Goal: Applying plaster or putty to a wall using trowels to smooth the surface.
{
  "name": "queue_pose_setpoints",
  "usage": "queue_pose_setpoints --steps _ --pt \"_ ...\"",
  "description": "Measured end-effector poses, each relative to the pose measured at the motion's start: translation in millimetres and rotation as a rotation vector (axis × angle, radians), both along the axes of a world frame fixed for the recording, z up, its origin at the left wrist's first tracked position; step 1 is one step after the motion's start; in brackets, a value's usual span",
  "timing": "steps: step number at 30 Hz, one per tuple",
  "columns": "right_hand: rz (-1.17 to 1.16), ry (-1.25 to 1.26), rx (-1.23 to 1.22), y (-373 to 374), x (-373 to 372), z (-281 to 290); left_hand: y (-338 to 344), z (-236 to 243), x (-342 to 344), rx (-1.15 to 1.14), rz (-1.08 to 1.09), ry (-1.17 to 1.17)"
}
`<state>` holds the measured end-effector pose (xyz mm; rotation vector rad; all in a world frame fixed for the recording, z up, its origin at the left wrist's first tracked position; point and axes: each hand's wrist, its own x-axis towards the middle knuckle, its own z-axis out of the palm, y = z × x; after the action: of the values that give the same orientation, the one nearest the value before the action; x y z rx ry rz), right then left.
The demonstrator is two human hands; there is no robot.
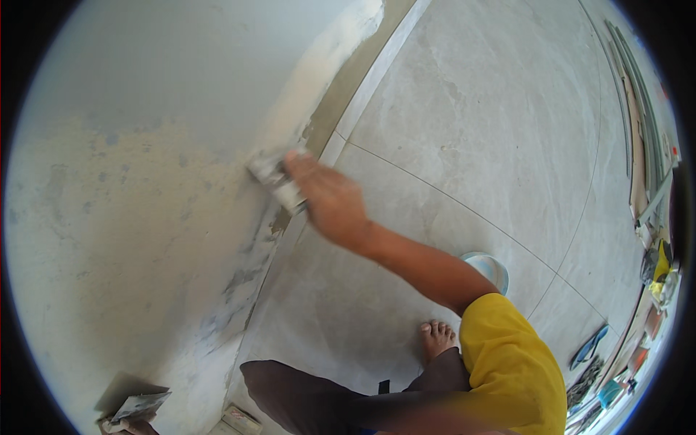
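My right hand (333, 199) is closed round a wide putty knife (279, 177), slightly blurred. Its blade lies against the wall (130, 210) just above the bare strip along the base. Pale fresh filler (319, 65) runs up the wall's lower edge beyond the blade, and patchy beige filler covers the nearer wall. At the lower left, my left hand (127, 428) grips a second putty knife (141, 406), its flat metal blade smeared with filler and held close to the wall. Most of that hand is cut off by the picture's edge.
A round, pale bucket (487, 270) stands on the grey tiled floor (478, 123), partly behind my right forearm. A dark flip-flop (589, 346) lies to the right. Long strips and boards (638, 123) and assorted clutter line the far right. My bare foot is on the tiles.
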<state>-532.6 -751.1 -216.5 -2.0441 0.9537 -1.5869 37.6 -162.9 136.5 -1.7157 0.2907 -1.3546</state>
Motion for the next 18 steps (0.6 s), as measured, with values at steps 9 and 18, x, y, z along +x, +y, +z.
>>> queue_pose_setpoints --steps 9,18 --pt "-0.446 0.007 0.228 -246 -130 -32 -67 -11 -101 -0.04 -0.666 0.324" --pt "-0.246 -0.104 0.191 -49 12 -22 -184 -13 -238 -0.1 -1.217 0.532"
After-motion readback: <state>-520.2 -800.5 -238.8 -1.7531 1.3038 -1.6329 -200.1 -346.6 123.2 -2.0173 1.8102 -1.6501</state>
